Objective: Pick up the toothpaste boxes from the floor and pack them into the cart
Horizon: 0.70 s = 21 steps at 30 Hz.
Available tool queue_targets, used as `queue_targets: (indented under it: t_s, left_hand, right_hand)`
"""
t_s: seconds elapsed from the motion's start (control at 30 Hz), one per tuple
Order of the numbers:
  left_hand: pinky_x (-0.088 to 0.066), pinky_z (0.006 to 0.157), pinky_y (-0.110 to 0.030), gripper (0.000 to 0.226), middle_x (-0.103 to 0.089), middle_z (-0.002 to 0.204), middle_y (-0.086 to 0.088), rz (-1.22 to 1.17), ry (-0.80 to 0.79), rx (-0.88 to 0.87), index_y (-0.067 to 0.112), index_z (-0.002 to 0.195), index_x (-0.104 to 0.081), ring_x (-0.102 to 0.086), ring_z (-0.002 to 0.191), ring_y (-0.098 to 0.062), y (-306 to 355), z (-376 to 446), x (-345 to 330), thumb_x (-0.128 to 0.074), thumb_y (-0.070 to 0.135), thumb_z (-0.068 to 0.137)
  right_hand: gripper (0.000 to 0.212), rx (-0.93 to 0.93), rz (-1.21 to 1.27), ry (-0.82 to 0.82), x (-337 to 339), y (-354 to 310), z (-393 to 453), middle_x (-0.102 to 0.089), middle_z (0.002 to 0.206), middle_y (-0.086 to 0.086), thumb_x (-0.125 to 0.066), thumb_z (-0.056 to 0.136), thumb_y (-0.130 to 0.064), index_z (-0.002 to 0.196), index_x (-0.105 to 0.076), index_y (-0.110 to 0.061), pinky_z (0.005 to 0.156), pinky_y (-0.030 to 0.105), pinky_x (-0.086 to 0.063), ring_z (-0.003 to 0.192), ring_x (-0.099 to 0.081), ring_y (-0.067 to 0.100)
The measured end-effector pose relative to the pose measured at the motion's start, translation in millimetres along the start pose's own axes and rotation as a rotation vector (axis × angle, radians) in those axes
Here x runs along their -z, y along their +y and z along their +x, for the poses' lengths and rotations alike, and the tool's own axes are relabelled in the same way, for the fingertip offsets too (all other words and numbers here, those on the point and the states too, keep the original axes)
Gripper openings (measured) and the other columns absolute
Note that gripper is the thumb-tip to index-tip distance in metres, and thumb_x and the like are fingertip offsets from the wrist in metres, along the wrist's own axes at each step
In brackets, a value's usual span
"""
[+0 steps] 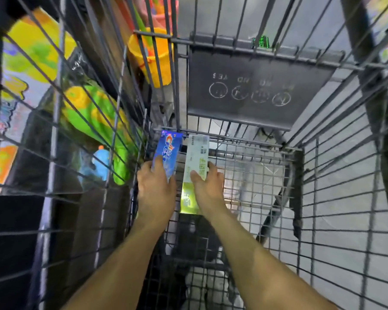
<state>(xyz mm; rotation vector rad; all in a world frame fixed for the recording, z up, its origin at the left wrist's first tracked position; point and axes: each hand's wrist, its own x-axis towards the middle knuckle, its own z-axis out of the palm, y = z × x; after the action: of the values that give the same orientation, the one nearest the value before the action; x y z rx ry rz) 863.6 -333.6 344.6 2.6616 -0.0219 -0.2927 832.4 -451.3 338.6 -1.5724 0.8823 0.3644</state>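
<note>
Toothpaste boxes are being held low inside the wire cart (267, 193), side by side near its far left corner. A blue box (169, 151) is being grasped in the left hand's grip (156, 189), thumb lying across its face. Just right of it, a white and green box (194, 173) is being grasped by the right hand (207, 186). Bright toys (92, 117) are being seen through the mesh left of the grip.

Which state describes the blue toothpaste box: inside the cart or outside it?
Inside. The blue toothpaste box sits within the cart's wire walls, low at the far left corner, gripped by the left hand.
</note>
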Motion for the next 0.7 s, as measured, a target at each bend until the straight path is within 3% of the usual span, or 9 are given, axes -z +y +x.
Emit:
queue_targets:
  t_s: [0.13, 0.27, 0.4, 0.47, 0.53, 0.57, 0.63, 0.7]
  left_hand:
    - [-0.040, 0.094, -0.051, 0.053, -0.047, 0.123, -0.024, 0.077, -0.036, 0.034, 0.008, 0.142, -0.045, -0.046, 0.114, -0.044, 2, 1, 1, -0.063, 0.018, 0.094]
    - [-0.040, 0.096, -0.050, 0.051, -0.045, 0.122, -0.027, 0.120, -0.042, 0.063, 0.005, 0.143, -0.044, -0.048, 0.109, -0.046, 7, 4, 2, -0.058, 0.019, 0.096]
    - [-0.034, 0.105, -0.052, 0.051, -0.036, 0.143, -0.030, 0.173, -0.108, 0.045, -0.004, 0.147, -0.038, -0.042, 0.124, -0.049, 16, 5, 6, -0.051, 0.011, 0.100]
    - [-0.036, 0.107, -0.053, 0.056, -0.034, 0.149, -0.033, 0.210, -0.153, -0.008, -0.009, 0.146, -0.038, -0.040, 0.132, -0.051, 14, 1, 10, -0.057, 0.006, 0.095]
    - [-0.043, 0.107, -0.057, 0.063, -0.042, 0.143, -0.039, 0.354, -0.157, -0.174, -0.016, 0.137, -0.045, -0.044, 0.133, -0.054, 3, -2, 8, -0.072, 0.002, 0.083]
    - [-0.038, 0.113, -0.056, 0.069, -0.039, 0.148, -0.037, 0.451, -0.158, -0.264, -0.017, 0.141, -0.040, -0.038, 0.139, -0.051, 1, -4, 9, -0.071, 0.008, 0.085]
    - [-0.013, 0.126, -0.047, 0.071, -0.015, 0.165, -0.023, 0.561, -0.234, -0.293, -0.008, 0.155, -0.014, -0.012, 0.154, -0.038, 1, -8, 14, -0.046, 0.023, 0.101]
    - [-0.010, 0.126, -0.045, 0.065, -0.014, 0.166, -0.018, 0.516, -0.255, -0.294, -0.002, 0.158, -0.009, -0.010, 0.154, -0.034, 8, -12, 25, -0.034, 0.026, 0.104]
  right_hand:
    - [0.043, 0.031, -0.103, -0.012, -8, -2, 1, -0.036, 0.133, 0.007, -0.051, 0.101, -0.021, 0.143, -0.043, -0.018, 0.114, 0.032, -0.032, 0.128, -0.043, 0.025]
    - [0.046, 0.042, -0.254, -0.001, -16, 0, 9, -0.043, 0.134, 0.015, -0.048, 0.098, -0.022, 0.144, -0.046, -0.017, 0.112, 0.044, -0.036, 0.126, -0.045, 0.036]
    - [0.041, 0.060, -0.256, -0.055, -15, 1, 9, -0.038, 0.134, 0.011, -0.050, 0.099, -0.025, 0.139, -0.051, -0.019, 0.114, 0.044, -0.038, 0.124, -0.046, 0.031]
    - [0.041, 0.075, -0.290, -0.102, -13, 2, 10, -0.039, 0.136, 0.012, -0.052, 0.099, -0.026, 0.140, -0.050, -0.017, 0.113, 0.041, -0.038, 0.125, -0.046, 0.031]
    - [0.047, 0.078, -0.390, -0.138, -9, -2, 11, -0.045, 0.138, 0.014, -0.050, 0.097, -0.033, 0.141, -0.049, -0.017, 0.108, 0.038, -0.037, 0.127, -0.043, 0.033]
    - [0.051, 0.078, -0.446, -0.149, -5, -6, 10, -0.048, 0.139, 0.015, -0.047, 0.094, -0.040, 0.141, -0.050, -0.019, 0.107, 0.041, -0.038, 0.128, -0.041, 0.034]
    - [0.053, 0.093, -0.541, -0.160, 6, -15, 4, -0.049, 0.138, 0.015, -0.045, 0.092, -0.046, 0.139, -0.053, -0.022, 0.107, 0.049, -0.040, 0.128, -0.041, 0.037]
    - [0.046, 0.123, -0.577, -0.166, 24, -25, -11, -0.046, 0.136, 0.015, -0.049, 0.097, -0.041, 0.138, -0.054, -0.020, 0.108, 0.051, -0.040, 0.128, -0.042, 0.038]
